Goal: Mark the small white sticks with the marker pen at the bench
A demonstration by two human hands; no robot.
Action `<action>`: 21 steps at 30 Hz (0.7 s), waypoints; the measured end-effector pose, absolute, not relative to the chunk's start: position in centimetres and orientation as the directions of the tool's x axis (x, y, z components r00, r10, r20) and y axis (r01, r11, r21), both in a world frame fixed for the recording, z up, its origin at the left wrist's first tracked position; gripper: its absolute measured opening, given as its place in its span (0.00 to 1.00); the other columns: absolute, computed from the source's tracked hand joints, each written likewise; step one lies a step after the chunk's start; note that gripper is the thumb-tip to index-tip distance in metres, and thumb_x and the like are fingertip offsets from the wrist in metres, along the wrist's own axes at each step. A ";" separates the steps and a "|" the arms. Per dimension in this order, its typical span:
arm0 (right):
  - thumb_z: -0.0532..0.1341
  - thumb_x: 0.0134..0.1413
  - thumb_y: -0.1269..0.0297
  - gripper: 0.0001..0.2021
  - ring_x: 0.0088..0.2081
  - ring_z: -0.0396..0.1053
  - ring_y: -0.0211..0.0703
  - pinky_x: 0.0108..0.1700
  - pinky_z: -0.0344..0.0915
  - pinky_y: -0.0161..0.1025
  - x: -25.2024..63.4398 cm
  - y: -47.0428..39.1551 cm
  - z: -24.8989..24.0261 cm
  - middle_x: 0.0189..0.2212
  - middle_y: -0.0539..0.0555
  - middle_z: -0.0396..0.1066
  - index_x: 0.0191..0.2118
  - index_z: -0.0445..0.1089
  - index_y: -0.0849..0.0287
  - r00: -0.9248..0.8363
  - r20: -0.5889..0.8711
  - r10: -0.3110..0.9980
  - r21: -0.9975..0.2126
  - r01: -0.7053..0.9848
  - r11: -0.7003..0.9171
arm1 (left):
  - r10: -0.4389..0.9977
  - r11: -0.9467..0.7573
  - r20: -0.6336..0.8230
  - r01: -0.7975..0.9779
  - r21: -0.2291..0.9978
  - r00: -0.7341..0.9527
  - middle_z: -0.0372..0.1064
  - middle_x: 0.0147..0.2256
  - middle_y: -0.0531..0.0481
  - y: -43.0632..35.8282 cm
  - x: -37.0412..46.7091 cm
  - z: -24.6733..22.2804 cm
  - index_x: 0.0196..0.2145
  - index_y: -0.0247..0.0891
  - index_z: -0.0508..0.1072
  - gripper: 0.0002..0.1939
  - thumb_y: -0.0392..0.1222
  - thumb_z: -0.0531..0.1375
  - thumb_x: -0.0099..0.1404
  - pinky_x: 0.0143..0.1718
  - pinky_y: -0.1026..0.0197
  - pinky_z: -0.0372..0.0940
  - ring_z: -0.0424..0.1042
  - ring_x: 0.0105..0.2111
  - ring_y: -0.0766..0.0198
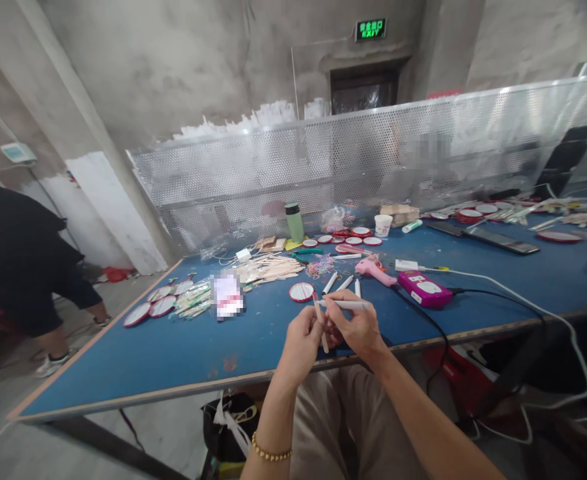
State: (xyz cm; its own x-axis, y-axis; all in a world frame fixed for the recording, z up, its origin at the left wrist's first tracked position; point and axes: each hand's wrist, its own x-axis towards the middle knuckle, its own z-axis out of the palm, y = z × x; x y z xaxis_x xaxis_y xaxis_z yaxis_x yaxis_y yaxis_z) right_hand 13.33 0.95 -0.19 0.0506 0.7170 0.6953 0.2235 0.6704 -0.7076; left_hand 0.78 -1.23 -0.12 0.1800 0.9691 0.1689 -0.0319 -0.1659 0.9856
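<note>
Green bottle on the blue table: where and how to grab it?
Around the green body, below the dark lid, coming from the near side. It stands upright and looks roughly cylindrical, so a sideways wrap should suit it; the mesh screen behind likely hampers a rear approach.

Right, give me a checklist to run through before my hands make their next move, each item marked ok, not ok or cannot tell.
1. Stick held in the left hand: ok.
2. Pen held in the right hand: ok.
3. Pen tip touching the stick: cannot tell, too small to see.
4. Disc lying flat on the table: ok.
5. Other pens put away: not ok, they lie loose beyond the hands.
6. Glue gun switched off: cannot tell.
</note>
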 end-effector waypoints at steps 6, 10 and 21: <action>0.58 0.59 0.59 0.10 0.26 0.73 0.42 0.25 0.68 0.35 13.3 0.9 -0.3 0.22 0.51 0.72 0.32 0.72 0.57 0.046 0.682 0.730 -0.720 0.217 0.660 | 0.968 -0.177 0.176 -0.015 0.984 0.176 0.68 0.26 0.53 -1.1 0.7 -0.5 0.33 0.37 0.67 0.20 0.58 0.60 0.58 0.29 0.59 0.71 0.72 0.24 0.64; 0.58 0.58 0.60 0.10 0.26 0.73 0.42 0.26 0.68 0.35 13.3 0.9 -0.3 0.22 0.51 0.73 0.32 0.73 0.56 0.043 0.685 0.727 -0.713 0.241 0.658 | 0.968 -0.179 0.181 -0.028 0.983 0.173 0.68 0.25 0.54 -1.1 0.7 -0.5 0.33 0.37 0.67 0.21 0.59 0.61 0.57 0.28 0.58 0.71 0.71 0.22 0.64; 0.58 0.58 0.60 0.09 0.23 0.71 0.39 0.28 0.69 0.35 13.3 0.8 -0.2 0.23 0.50 0.73 0.31 0.72 0.57 0.071 0.696 0.715 -0.710 0.221 0.669 | 0.968 -0.154 0.165 -0.072 0.985 0.188 0.69 0.26 0.54 -1.3 0.8 -0.3 0.32 0.37 0.66 0.22 0.61 0.62 0.56 0.29 0.58 0.71 0.71 0.22 0.65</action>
State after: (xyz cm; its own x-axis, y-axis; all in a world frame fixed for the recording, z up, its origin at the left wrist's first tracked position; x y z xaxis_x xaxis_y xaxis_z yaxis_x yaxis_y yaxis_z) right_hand 13.30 0.84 -0.16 0.0706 0.7149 0.6956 0.2209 0.6688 -0.7098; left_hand 0.76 -1.28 -0.28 0.1879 0.9683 0.1648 -0.0718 -0.1538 0.9855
